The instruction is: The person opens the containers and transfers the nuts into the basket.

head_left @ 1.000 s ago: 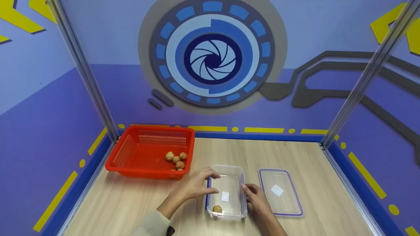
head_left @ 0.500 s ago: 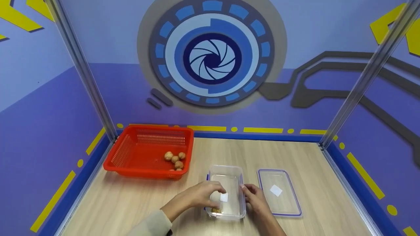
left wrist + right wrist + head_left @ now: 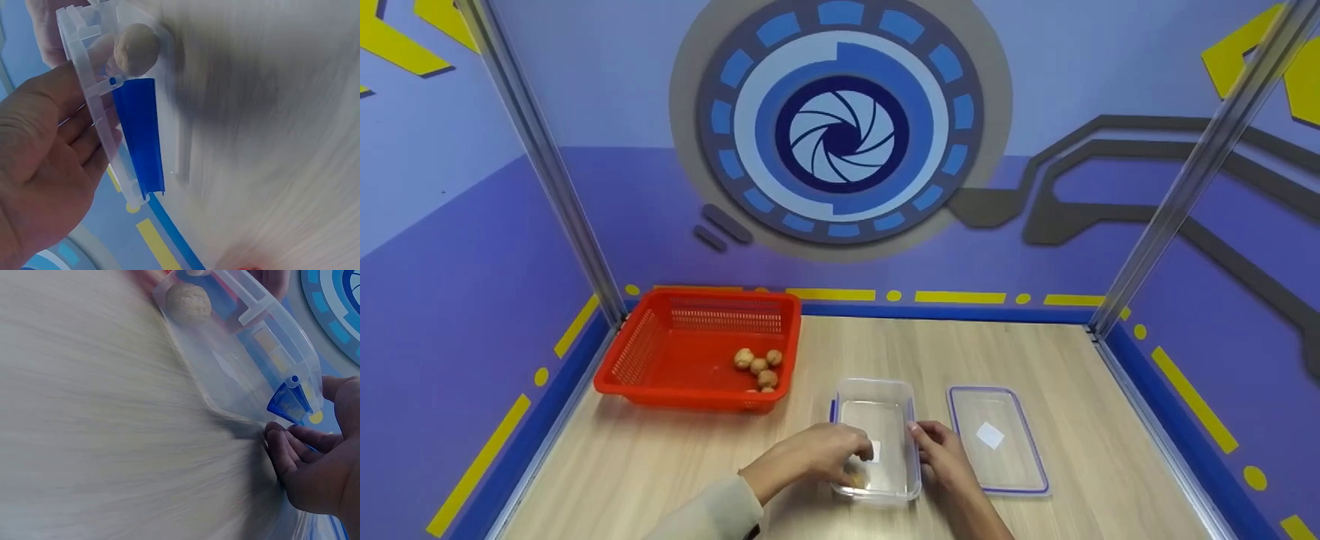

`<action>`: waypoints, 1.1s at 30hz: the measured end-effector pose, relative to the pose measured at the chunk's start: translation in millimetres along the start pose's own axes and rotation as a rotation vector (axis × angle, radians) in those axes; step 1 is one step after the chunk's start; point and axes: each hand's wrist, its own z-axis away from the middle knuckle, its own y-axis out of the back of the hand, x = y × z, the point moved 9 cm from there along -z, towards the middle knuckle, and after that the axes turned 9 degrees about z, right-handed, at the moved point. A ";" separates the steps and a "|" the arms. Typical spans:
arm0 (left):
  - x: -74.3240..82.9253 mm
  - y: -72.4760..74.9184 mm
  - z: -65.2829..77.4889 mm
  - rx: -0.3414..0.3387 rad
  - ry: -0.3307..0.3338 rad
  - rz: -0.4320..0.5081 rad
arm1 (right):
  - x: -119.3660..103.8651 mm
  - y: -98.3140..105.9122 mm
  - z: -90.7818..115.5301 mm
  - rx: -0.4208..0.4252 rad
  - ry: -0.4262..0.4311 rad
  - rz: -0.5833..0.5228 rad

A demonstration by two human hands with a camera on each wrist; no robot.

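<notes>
A clear plastic food container with blue side clips stands on the table. One walnut lies in its near left corner. My left hand reaches over the left rim, fingers bent down into the container. A digit overlaps the walnut's side in the left wrist view; I cannot tell whether it is pinched. Using thumb and bent fingers, my right hand grips the container's right side. In the right wrist view that thumb is at the rim, while the other fingertips sit low by the wall.
Back left, a red basket holds several walnuts in its right part. Flat on the table to the right lies the container's clear lid, blue-edged, with a white label. Walls with metal corner posts enclose the table.
My left hand has moved down and toward me into the container, from above its left rim to the walnut, and its fingers have bent more. The right hand stays at the container's side.
</notes>
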 end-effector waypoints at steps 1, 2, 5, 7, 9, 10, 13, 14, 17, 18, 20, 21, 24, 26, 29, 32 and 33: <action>0.2 -0.6 -0.3 -0.001 0.005 -0.006 | -0.1 -0.1 0.0 0.000 0.002 -0.004; 0.2 -0.9 -0.4 -0.001 0.013 -0.014 | 0.0 -0.2 0.1 0.000 0.003 -0.010; 0.2 -2.5 -1.7 0.004 0.027 -0.041 | 1.5 -0.2 -0.2 0.004 0.009 -0.021; 0.0 -4.1 -2.7 0.006 0.031 -0.065 | 2.8 -0.3 -0.5 0.007 0.011 -0.019; -0.2 -6.5 -3.5 0.001 0.034 -0.085 | 4.6 -0.9 -1.0 0.006 0.007 -0.015; -0.1 -7.6 -3.8 0.000 0.034 -0.090 | 5.4 -1.2 -1.1 0.005 0.004 -0.016; 0.1 -10.2 -4.4 -0.007 0.037 -0.095 | 6.7 -2.0 -0.6 0.001 -0.005 -0.018; 0.3 -10.7 -4.5 -0.008 0.036 -0.092 | 7.0 -1.8 -0.3 0.002 -0.008 -0.022; 2.4 -9.9 -5.1 0.006 0.017 -0.089 | 2.4 -1.3 2.4 -0.008 -0.001 -0.028; 3.0 -9.6 -5.2 0.011 0.010 -0.088 | 1.5 -1.1 2.5 -0.011 0.006 -0.029; 3.4 -9.5 -5.9 0.020 0.001 -0.089 | 0.9 -0.7 2.6 -0.012 0.010 -0.029; 3.3 -9.8 -6.3 0.024 0.000 -0.090 | 0.9 -0.8 2.4 -0.013 0.010 -0.027; 1.6 -12.0 -7.4 0.023 0.007 -0.082 | 5.2 -0.5 -0.3 -0.002 0.007 -0.020; 0.9 -12.6 -7.7 0.022 0.010 -0.070 | 5.8 -0.5 -0.7 0.002 0.003 -0.021; -0.2 -12.1 -8.0 0.020 0.015 -0.026 | 5.4 -0.8 -0.6 0.005 0.005 -0.033; -2.8 -10.2 -8.7 0.018 0.027 0.059 | 5.3 -0.6 -0.6 0.006 0.002 -0.044; -4.2 -9.3 -9.0 0.020 0.032 0.098 | 5.7 -0.7 -0.5 0.006 -0.002 -0.048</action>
